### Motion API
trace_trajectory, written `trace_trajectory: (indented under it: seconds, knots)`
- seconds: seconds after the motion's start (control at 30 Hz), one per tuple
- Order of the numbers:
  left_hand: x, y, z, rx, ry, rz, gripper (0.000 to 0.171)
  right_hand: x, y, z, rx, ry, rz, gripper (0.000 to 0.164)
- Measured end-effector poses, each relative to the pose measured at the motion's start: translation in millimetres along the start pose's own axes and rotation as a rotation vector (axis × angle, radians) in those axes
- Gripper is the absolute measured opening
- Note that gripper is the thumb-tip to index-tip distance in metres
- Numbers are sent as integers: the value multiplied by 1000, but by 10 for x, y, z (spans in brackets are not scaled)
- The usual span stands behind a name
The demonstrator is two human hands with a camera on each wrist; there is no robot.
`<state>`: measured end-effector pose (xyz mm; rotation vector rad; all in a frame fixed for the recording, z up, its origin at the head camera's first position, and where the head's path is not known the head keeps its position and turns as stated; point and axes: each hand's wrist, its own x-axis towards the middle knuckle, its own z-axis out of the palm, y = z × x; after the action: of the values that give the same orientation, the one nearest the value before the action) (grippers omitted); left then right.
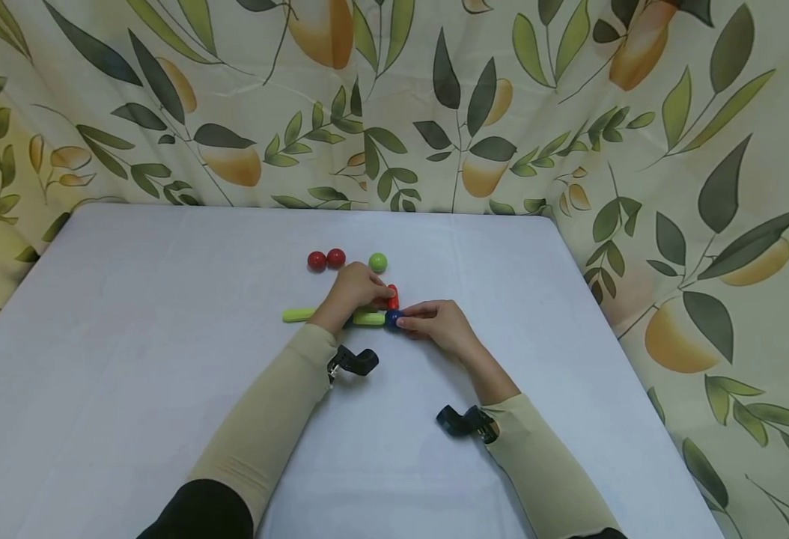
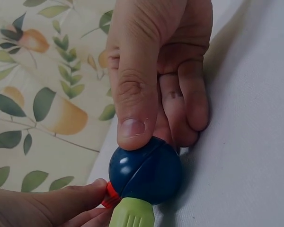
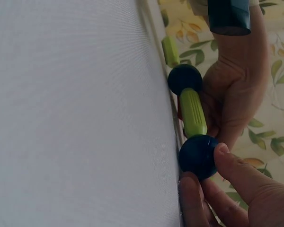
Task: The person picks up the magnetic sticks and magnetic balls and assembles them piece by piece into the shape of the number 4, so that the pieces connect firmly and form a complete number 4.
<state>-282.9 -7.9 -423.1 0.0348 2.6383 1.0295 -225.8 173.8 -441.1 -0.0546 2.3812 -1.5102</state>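
Note:
My right hand (image 1: pixel 443 326) pinches a dark blue ball (image 1: pixel 393 320) between thumb and fingers. A short red rod (image 1: pixel 393 297) stands at the far side of that ball, pinched by my left hand (image 1: pixel 354 292). Its end touches the ball in the left wrist view, but whether it is fixed there I cannot tell. From the same ball a light green rod (image 3: pixel 194 113) runs to a second blue ball (image 3: pixel 185 79). Beyond it lies another green rod (image 1: pixel 298 315), partly hidden behind my left wrist in the head view.
Two red balls (image 1: pixel 326 260) lie side by side past my left hand, with a light green ball (image 1: pixel 377 262) to their right. All rest on a white-covered table (image 1: pixel 165 337). A leaf-patterned cloth (image 1: pixel 394 97) hangs behind the table's far edge.

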Motion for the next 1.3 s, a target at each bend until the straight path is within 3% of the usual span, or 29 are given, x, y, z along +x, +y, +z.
trace_trajectory:
  seconds: [0.17,0.33,0.47,0.6,0.67,0.83,0.9,1.0,1.1,1.3]
  knots:
    - [-15,54,5,68,22,-2,28,2,-2,0,10,10,8,29]
    - [-33,85,12,66,32,-37,26,-1,1,-1,17,6,4,30]
    - [-34,49,3,47,42,-2,27,-7,-1,2,-1,3,7,31]
    - [-33,-13,-59,-37,47,24,28,-12,-5,5,-2,-2,18,31]
    - [-40,-39,-136,-144,36,5,28,-6,-11,12,-7,4,31,31]
    - [-127,-170,-448,-381,20,-33,29,3,-30,26,-16,21,67,32]
    - [-189,-258,-589,-404,37,-30,32,4,-28,25,-24,24,72,33]
    - [-293,-405,-790,-381,62,-18,36,9,-23,24,-34,28,73,32]
    - [-407,-574,-939,-288,81,-8,39,15,-22,30,-32,25,72,32]
    - [-569,-926,-1041,-149,57,31,39,17,-27,39,-27,28,81,32]
